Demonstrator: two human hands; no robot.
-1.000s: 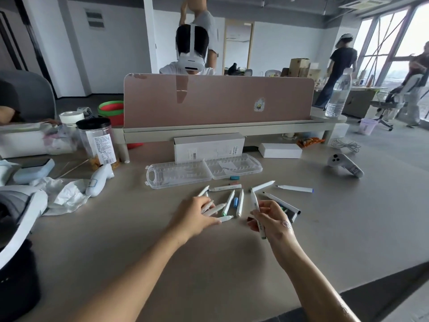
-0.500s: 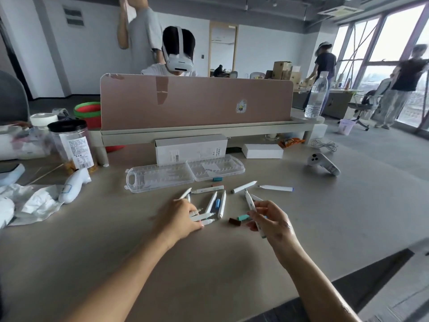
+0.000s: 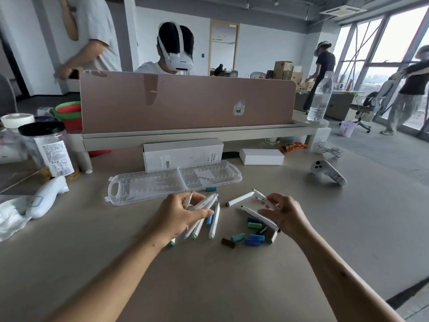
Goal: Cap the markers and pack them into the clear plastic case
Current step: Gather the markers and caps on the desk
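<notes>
The left grip (image 3: 183, 217) clutches a loose bundle of markers (image 3: 204, 203); the right grip (image 3: 283, 214) pinches two uncapped markers (image 3: 260, 216). With so many held at once, one may slip and roll across the surface (image 3: 325, 240), or a bare tip may smear skin. The loose caps (image 3: 251, 239) lie scattered just below the right grip, so a colour mismatch is likely. The right grip's pair slants, tips toward the upper left, tails toward the wrist. The clear plastic case (image 3: 148, 184) lies open beyond both hands, long axis left to right, handle end leftward
</notes>
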